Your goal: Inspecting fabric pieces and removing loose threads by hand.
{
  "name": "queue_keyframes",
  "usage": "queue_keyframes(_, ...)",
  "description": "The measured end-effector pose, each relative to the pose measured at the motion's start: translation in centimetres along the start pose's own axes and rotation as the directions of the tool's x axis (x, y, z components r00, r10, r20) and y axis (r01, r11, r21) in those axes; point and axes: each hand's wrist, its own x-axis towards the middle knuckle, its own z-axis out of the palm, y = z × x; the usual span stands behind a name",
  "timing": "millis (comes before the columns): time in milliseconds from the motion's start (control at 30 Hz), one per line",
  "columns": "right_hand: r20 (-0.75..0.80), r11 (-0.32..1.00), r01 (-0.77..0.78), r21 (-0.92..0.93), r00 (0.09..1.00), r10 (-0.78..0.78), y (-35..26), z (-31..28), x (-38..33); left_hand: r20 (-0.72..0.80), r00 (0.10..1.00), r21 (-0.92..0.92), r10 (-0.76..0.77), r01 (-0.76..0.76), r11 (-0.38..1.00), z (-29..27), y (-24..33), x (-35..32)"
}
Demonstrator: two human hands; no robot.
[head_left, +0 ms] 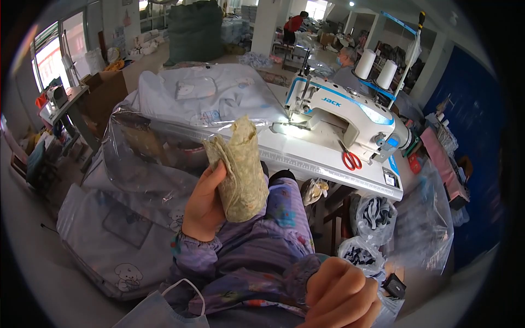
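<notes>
My left hand [205, 202] is closed around a rolled flatbread [243, 177], greenish and speckled, with a torn, uneven top end. It is held upright above my lap, in front of the sewing table's near edge. Low on the right, my right hand [344, 292] is curled into a fist, its knuckles up. Whatever it may hold is hidden by the fingers. A face mask [164, 311] with a white ear loop hangs at the bottom, in front of my purple patterned clothes.
A white sewing machine [339, 104] stands on the table [306, 158], its lamp lit. Red-handled scissors [351, 159] lie beside it. Grey printed fabric [191, 90] covers the table's left and drapes down. Plastic bags of striped cloth [376, 213] hang at right. People are farther back.
</notes>
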Motion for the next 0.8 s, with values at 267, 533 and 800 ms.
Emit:
queue_keyframes(267,-0.154,0.997,-0.015,-0.072,0.988,0.004,0.0,1.5,-1.6,-0.049,0.999,-0.027,-0.015,0.013,1.000,-0.5,-0.1,0.3)
queue_keyframes(533,-0.399,0.881,-0.446,-0.159,0.845,0.356,5.6,-2.3,-4.0,-0.132,0.990,-0.205,-0.048,0.020,0.979,-2.7,0.1,0.6)
queue_keyframes(800,-0.519,0.934,-0.339,-0.111,0.821,0.236,5.2,-3.9,-3.7,-0.082,0.996,-0.197,-0.025,0.008,0.980,-3.4,-0.3,0.2)
